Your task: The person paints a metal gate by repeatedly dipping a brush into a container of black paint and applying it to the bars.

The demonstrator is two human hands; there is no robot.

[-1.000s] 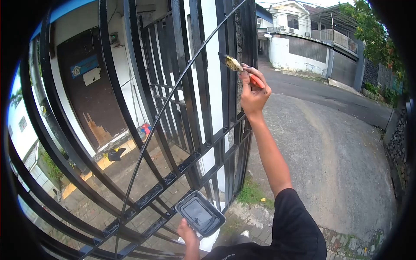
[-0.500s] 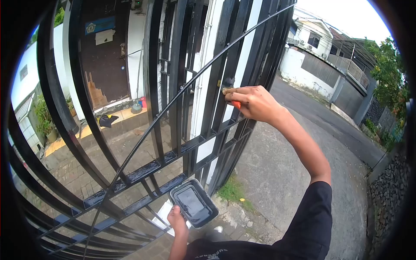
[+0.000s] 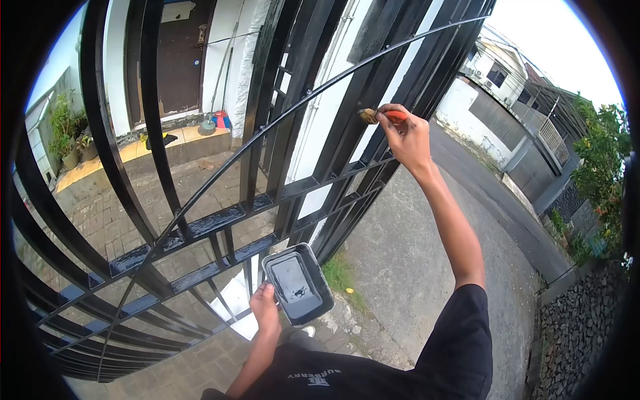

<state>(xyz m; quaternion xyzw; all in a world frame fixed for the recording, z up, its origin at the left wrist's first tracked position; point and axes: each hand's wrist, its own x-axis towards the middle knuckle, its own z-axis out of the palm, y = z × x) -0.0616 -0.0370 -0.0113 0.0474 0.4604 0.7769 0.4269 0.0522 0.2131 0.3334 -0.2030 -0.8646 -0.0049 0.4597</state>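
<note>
My right hand (image 3: 409, 143) is closed around a paintbrush (image 3: 397, 115) with an orange-red handle. The bristle end points left, against or right beside an upright bar of the black metal gate (image 3: 343, 130). Low in the view, my left hand (image 3: 266, 310) grips the near left edge of a dark rectangular paint tray (image 3: 323, 288). A small patch of glossy black paint shows on the tray's floor. The tray is held close in front of the gate's lower rails, whose upper faces look wet and shiny.
A thin black rod (image 3: 267, 127) crosses the gate diagonally. White paper or board (image 3: 235, 303) lies below the rails. Behind the bars are a brown door (image 3: 179, 63), a tiled step and potted plants (image 3: 65, 137). A paved road (image 3: 433, 267) and stone wall (image 3: 573, 327) lie right.
The view has shifted. The brush has moved lower along the bars, its handle now turned more to the right. The tray is tilted differently, with its dark paint patch now near the lower end.
</note>
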